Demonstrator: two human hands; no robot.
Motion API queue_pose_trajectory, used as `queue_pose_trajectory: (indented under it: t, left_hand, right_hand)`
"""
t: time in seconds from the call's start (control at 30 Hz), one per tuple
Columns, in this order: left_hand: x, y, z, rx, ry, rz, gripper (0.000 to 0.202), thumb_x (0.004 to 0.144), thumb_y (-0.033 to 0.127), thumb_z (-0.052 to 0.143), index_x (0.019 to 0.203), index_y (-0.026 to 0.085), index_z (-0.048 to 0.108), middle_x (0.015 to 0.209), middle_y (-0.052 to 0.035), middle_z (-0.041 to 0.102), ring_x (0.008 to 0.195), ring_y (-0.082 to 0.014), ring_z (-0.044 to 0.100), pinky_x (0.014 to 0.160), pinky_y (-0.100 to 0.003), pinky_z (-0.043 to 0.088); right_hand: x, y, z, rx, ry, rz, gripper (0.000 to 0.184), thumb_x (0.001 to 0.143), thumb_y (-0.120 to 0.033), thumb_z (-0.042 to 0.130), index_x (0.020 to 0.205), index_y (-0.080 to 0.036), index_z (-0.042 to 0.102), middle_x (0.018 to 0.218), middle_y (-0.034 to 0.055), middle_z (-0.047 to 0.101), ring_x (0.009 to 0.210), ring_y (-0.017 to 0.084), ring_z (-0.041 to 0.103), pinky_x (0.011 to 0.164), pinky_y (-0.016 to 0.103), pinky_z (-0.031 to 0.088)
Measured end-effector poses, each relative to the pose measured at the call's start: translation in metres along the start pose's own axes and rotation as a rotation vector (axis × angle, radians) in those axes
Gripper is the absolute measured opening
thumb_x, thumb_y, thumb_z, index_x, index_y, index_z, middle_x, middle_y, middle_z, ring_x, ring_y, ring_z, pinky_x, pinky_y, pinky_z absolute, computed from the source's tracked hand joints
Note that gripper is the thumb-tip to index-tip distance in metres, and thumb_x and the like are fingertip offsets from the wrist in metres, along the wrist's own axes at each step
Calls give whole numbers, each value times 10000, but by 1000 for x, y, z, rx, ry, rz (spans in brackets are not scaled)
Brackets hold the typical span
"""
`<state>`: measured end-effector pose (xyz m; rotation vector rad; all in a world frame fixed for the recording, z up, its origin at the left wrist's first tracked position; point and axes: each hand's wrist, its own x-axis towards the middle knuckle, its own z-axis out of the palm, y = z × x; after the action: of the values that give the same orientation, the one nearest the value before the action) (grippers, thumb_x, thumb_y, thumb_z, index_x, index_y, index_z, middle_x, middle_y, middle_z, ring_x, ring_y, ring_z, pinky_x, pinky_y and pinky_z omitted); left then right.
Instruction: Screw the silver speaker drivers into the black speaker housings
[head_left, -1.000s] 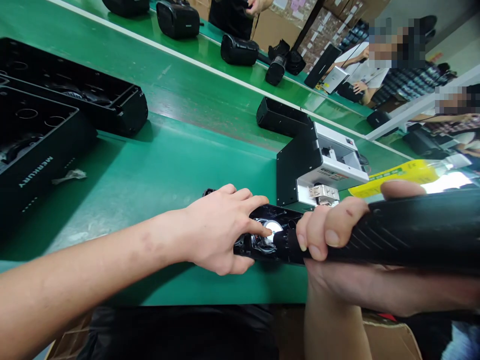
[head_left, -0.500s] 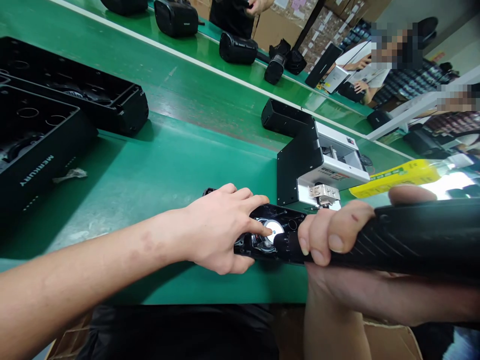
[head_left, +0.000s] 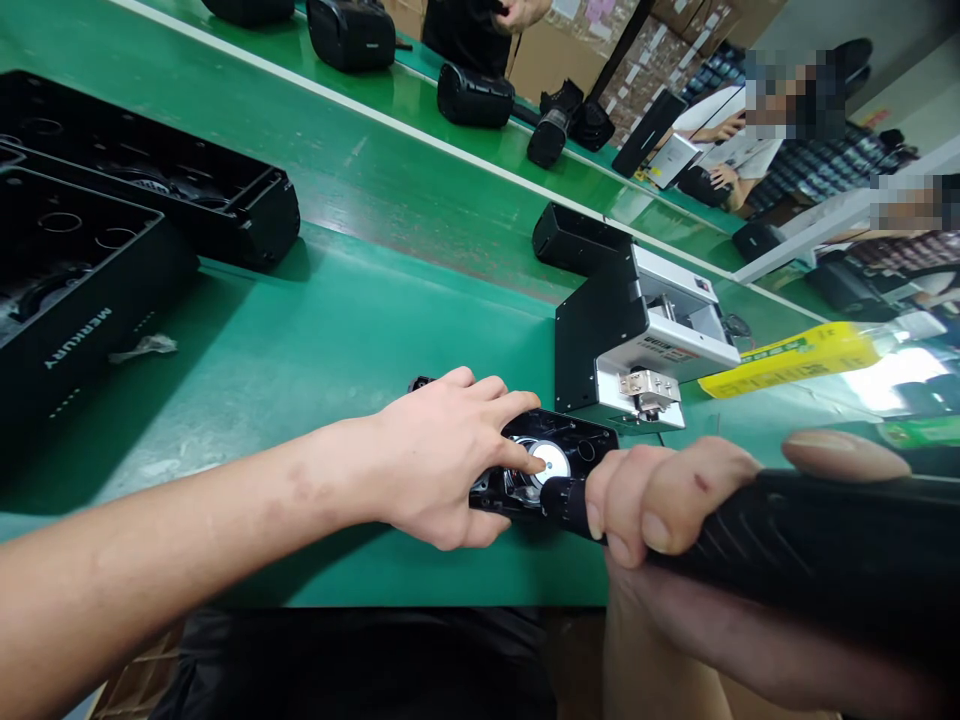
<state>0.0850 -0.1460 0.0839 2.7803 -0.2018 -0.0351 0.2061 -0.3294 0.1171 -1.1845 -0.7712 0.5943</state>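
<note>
Now the left hand (head_left: 442,455) lies over the housing (head_left: 589,438), fingers close together and pressing down, thumb along its near side, forefinger tip on the silver speaker (head_left: 555,462). Just right of it, the right hand (head_left: 667,500) is wrapped tight around the driver (head_left: 825,545), whose nose meets the housing beside that fingertip. Beyond both hands stands the feeder (head_left: 645,330); black cases (head_left: 187,200) lie well left
</note>
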Motion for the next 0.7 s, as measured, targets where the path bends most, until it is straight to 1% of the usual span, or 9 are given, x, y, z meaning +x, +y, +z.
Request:
queue_pose_trajectory:
  t: [0.1, 0.2, 0.3, 0.4, 0.47, 0.53, 0.63, 0.67, 0.7]
  left_hand:
    - [0, 0, 0, 14, 4, 8, 587, 863, 526, 763, 1430, 379, 719, 1662, -166, 493, 1265, -404, 638, 975, -541, 513]
    - [0, 0, 1, 31, 20, 20, 568, 870, 535, 754, 1413, 372, 731, 1652, -169, 505, 1244, -401, 643, 961, -539, 512]
    - [-1, 0, 1, 43, 24, 26, 564, 872, 536, 751, 1410, 367, 734, 1643, -169, 513, 1225, -398, 640, 955, -539, 509]
    - [-1, 1, 0, 46, 27, 28, 566, 867, 528, 754, 1408, 364, 733, 1635, -166, 519, 1208, -389, 639, 952, -531, 508]
    - [-1, 2, 0, 47, 33, 28, 562, 866, 525, 754, 1402, 358, 736, 1630, -168, 520, 1208, -391, 636, 949, -531, 505]
    - [0, 3, -1, 45, 25, 26, 561, 867, 525, 751, 1401, 352, 738, 1634, -171, 512, 1215, -395, 632, 949, -534, 502]
    - [0, 5, -1, 40, 1, 18, 565, 866, 515, 751, 1405, 350, 734, 1652, -167, 495, 1239, -398, 624, 962, -540, 495]
    - [0, 5, -1, 37, -4, 15, 568, 864, 514, 752, 1407, 351, 732, 1660, -165, 488, 1249, -399, 620, 967, -542, 494]
    - [0, 5, -1, 34, -7, 10, 570, 862, 514, 755, 1407, 349, 732, 1667, -163, 481, 1260, -402, 616, 975, -547, 493]
  right_hand:
    - [9, -3, 9, -21, 1, 2, 386, 807, -566, 889, 1080, -330, 751, 692, 10, 619, 632, 270, 651, 565, 458, 602]
    - [12, -1, 16, -34, 4, 5, 369, 811, -574, 876, 1017, -297, 744, 692, 19, 614, 631, 267, 646, 567, 458, 600]
    - [5, 6, 18, -31, -9, 9, 300, 859, -542, 835, 925, -266, 736, 648, 18, 607, 578, 248, 626, 549, 437, 583]
    - [-6, 13, 16, 67, -30, -38, 267, 977, -413, 686, 789, -226, 721, 576, 25, 604, 502, 211, 594, 508, 379, 537]
    - [-7, 14, 10, 139, -35, -85, 297, 997, -292, 598, 745, -203, 726, 568, 37, 617, 484, 199, 596, 493, 353, 514]
    - [-1, 9, -1, 99, -155, -70, 310, 1000, -281, 584, 765, -191, 766, 597, 62, 659, 516, 220, 637, 517, 379, 542]
    - [13, 0, -21, -31, -455, 68, 403, 1034, -449, 573, 852, -198, 830, 678, 117, 736, 633, 290, 710, 627, 491, 605]
    - [17, -2, -25, -44, -514, 120, 429, 1039, -481, 556, 876, -203, 840, 708, 128, 752, 676, 307, 725, 665, 521, 614]
    - [19, -2, -27, -27, -520, 150, 437, 1037, -496, 548, 886, -210, 842, 725, 127, 757, 698, 312, 731, 681, 533, 616]
